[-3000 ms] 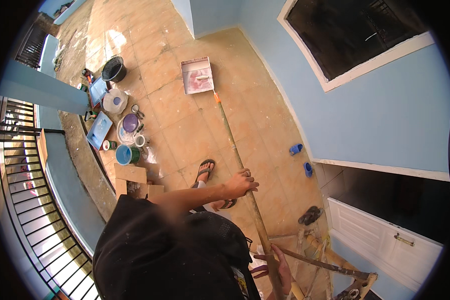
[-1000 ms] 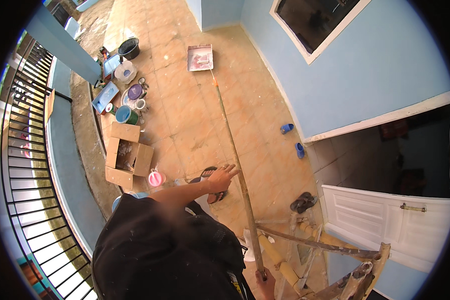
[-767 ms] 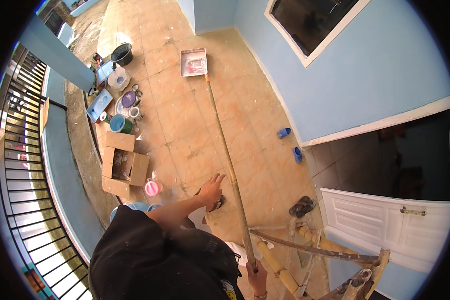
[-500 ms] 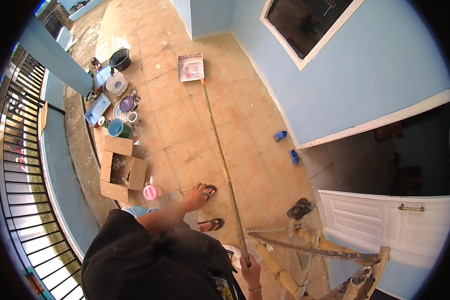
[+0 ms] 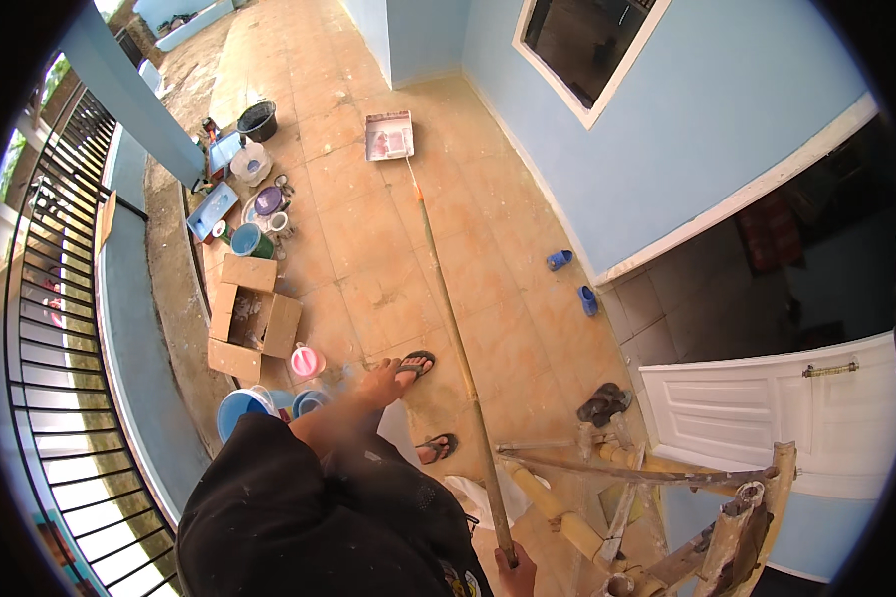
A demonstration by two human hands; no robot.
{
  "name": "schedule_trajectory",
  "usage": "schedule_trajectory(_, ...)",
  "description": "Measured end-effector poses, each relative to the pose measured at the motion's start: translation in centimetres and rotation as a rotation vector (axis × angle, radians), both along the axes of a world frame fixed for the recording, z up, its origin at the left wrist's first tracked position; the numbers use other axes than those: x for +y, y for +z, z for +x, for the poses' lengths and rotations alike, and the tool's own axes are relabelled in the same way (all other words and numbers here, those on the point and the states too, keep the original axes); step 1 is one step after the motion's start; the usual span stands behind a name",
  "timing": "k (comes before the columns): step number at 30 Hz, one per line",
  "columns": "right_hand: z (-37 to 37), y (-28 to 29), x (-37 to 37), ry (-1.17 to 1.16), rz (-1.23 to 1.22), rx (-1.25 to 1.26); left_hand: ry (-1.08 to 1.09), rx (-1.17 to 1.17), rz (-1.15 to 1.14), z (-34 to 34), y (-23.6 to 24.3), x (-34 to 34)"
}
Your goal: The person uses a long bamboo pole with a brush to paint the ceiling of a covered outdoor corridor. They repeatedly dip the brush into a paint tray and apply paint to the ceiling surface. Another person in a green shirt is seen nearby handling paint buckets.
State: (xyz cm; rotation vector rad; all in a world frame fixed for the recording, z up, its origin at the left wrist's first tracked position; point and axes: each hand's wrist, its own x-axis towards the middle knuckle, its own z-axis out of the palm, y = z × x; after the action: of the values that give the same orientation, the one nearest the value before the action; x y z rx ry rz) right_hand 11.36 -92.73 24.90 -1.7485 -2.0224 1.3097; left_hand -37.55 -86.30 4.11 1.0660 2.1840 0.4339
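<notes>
My right hand (image 5: 515, 574) grips the lower end of a long bamboo pole (image 5: 446, 308) at the bottom of the view. Its far end carries a paint roller's orange handle (image 5: 418, 193) and thin wire frame, which reaches the near edge of a paint tray (image 5: 388, 136) smeared with pinkish-white paint. The roller head is hard to make out against the paint. My bare left forearm stretches out, partly blurred, with my left hand (image 5: 380, 378) holding nothing, above my sandalled foot (image 5: 420, 364); its fingers look apart.
An open cardboard box (image 5: 281, 324), a pink-lidded tub (image 5: 307, 360) and a blue bucket (image 5: 237, 406) stand left. Beyond are paint pots, trays and a black bucket (image 5: 258, 121). Bamboo scaffolding (image 5: 637, 476) crosses the lower right, near sandals (image 5: 604, 405) and a white door (image 5: 767, 408).
The pole has drawn back toward me, its orange handle now farther from the tray. My right hand sits lower in the view, and the whole view has shifted a little.
</notes>
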Motion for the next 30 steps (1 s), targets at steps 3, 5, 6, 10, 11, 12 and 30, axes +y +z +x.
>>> schedule_trajectory(3,2.0,-1.6,-1.0,0.008,-0.043,-0.020,-0.098,0.012,0.056,4.2,-1.2,-3.3)
schedule_trajectory(5,0.1,-3.2,0.4,0.083,0.130,0.018,-0.081,-0.050,-0.024,5.8,-2.0,-4.2)
schedule_trajectory(6,-1.5,-3.8,1.2,0.096,0.166,0.051,-0.154,-0.072,0.145,6.2,-2.3,-4.9)
schedule_trajectory(10,-10.4,-4.5,6.7,0.129,0.232,0.184,-0.316,-0.100,0.235,5.5,-2.9,-6.0)
schedule_trajectory(11,-12.2,-4.0,7.6,0.136,0.243,0.209,-0.298,-0.112,0.183,4.9,-2.8,-5.9)
schedule_trajectory(12,-13.7,-3.3,8.1,0.140,0.247,0.232,-0.291,-0.112,0.155,4.1,-2.7,-5.7)
schedule_trajectory(30,-25.6,1.2,8.2,0.273,0.210,0.414,-0.118,-0.169,0.200,1.3,6.2,-4.1)
